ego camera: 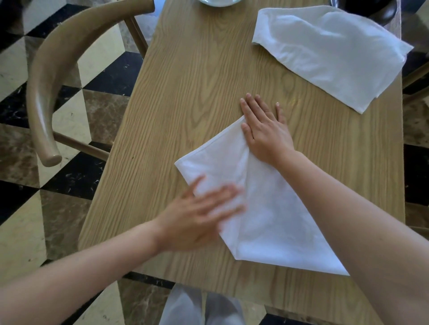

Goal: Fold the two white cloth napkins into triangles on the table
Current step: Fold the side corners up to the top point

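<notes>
A white cloth napkin (262, 208) lies on the wooden table (185, 92) near its front edge, doubled over with a crease running down its middle. My right hand (264, 130) lies flat with straight fingers on the napkin's far corner, partly on the bare wood. My left hand (202, 215) is blurred; its spread fingers rest on the napkin's left half. The second white napkin (329, 53) lies loosely folded at the table's far right, one corner hanging past the edge.
A wooden chair with a curved backrest (48, 76) stands left of the table. A pale dish (218, 1) sits at the far edge and a dark round object (380, 9) at the far right corner. Checkered marble floor surrounds the table.
</notes>
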A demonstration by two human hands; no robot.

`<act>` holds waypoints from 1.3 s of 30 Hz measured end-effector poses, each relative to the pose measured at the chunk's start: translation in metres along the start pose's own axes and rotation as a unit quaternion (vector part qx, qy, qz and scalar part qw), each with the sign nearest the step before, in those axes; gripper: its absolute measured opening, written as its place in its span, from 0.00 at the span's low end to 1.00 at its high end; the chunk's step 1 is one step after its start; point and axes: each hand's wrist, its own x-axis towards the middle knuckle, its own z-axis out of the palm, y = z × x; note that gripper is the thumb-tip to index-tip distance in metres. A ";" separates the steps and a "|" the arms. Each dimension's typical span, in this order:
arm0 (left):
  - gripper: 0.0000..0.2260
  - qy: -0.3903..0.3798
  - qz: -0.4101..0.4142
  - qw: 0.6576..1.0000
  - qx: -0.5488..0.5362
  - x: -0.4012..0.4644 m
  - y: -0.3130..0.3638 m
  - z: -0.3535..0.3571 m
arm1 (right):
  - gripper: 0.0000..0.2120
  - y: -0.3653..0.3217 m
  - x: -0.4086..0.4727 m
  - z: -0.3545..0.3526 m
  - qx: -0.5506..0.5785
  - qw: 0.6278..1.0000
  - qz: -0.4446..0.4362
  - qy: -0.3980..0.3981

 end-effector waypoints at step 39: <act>0.32 -0.043 -0.303 0.952 0.031 0.099 -0.014 0.046 | 0.16 0.057 -0.291 -0.050 0.090 0.942 0.322 -0.033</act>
